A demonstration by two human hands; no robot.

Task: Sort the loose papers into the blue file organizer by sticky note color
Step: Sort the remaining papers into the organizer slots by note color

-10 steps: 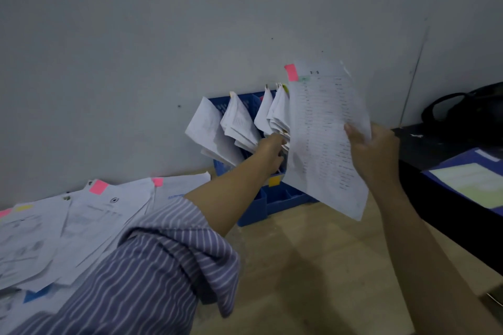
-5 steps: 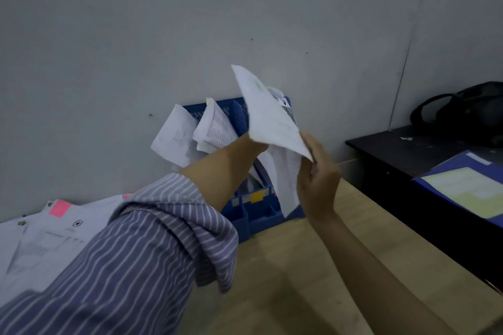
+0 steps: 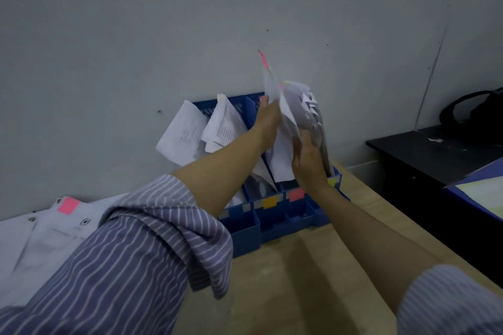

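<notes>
While a pale grey wall [image 3: 136, 35] filled the upper half of the frame, a light wooden tabletop [image 3: 299, 280] spread across the lower centre. A black side table [image 3: 424, 155] stood at the right edge, with a dark bag [image 3: 473, 109] on it and a blue folder holding a yellowish sheet [image 3: 479, 193] at its near end. Loose white papers [image 3: 35, 239] lay in a heap at the lower left, one carrying a pink sticky note [image 3: 67, 205].

At centre frame, against the wall, stood the blue plastic file organizer [image 3: 272, 223], with slots side by side; small orange and pink colour labels marked its front lip. White sheets leaned out of its left slots.

Both forearms, in rolled striped sleeves, reached to the organizer. The left hand [image 3: 268, 119] gripped a white sheet with a pink sticky note at its top corner [image 3: 272, 84], thumb and fingers clamped on its edge, above the right-hand slots. The right hand [image 3: 309, 160], fingers curled, held the lower part of the bundle of papers [image 3: 307, 111] standing in those right slots, just beside the left hand.
</notes>
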